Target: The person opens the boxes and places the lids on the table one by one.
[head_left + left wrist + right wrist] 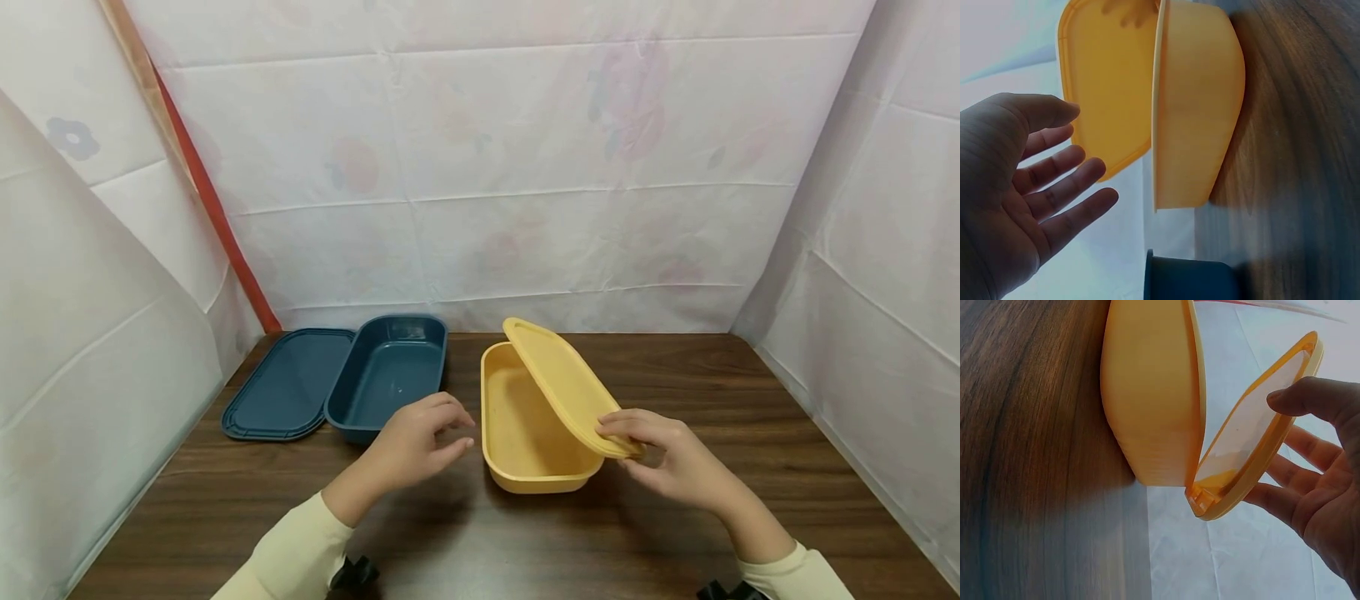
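Yellow box (525, 433) with matching yellow lid (566, 385), near the middle of the table; dark teal box (390, 371) and dark teal lid (288, 383) toward the far left corner; dark brown wood-grain table (750, 433); cream sleeves (300, 550); white sheets (525, 167) with faded pink and blue flowers; red strip (217, 217) at left.

I can read no text, label, brand, number or sign in any of my three views. The yellow box (525, 425) and its lid (570, 387) are plain, and so are the blue box (386, 375) and blue lid (288, 383). The white sheets (525, 167) behind carry only faint flower prints, no lettering.
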Demonstrator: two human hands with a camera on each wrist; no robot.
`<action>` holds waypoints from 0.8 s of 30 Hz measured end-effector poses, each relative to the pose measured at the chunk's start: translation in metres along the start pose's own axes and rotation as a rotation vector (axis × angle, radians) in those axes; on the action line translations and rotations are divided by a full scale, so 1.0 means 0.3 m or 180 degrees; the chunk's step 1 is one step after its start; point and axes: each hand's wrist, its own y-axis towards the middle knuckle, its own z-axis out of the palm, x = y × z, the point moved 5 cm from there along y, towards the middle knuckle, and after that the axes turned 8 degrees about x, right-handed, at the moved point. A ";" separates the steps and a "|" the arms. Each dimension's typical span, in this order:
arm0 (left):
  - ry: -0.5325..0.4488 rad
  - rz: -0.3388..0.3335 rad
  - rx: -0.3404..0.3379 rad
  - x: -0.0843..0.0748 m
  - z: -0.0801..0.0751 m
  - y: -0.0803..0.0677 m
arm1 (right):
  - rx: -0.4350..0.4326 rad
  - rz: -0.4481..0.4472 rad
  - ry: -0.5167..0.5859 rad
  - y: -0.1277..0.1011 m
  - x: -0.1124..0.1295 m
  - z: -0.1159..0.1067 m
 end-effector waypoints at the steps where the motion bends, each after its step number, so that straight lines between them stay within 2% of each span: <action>1: -0.0025 -0.0040 0.0021 0.001 0.001 -0.003 | -0.0005 0.0017 0.0030 -0.002 -0.001 -0.001; 10: -0.0308 -0.0239 0.0122 0.016 0.033 -0.020 | -0.0084 0.0244 0.0362 -0.017 -0.010 -0.008; 18: -0.0668 -0.0445 0.0102 0.019 0.065 -0.030 | -0.0201 0.0336 0.0535 -0.029 -0.016 -0.017; 24: -0.0915 -0.0689 0.0241 0.031 0.086 -0.034 | -0.0268 0.0371 0.0661 -0.040 -0.019 -0.025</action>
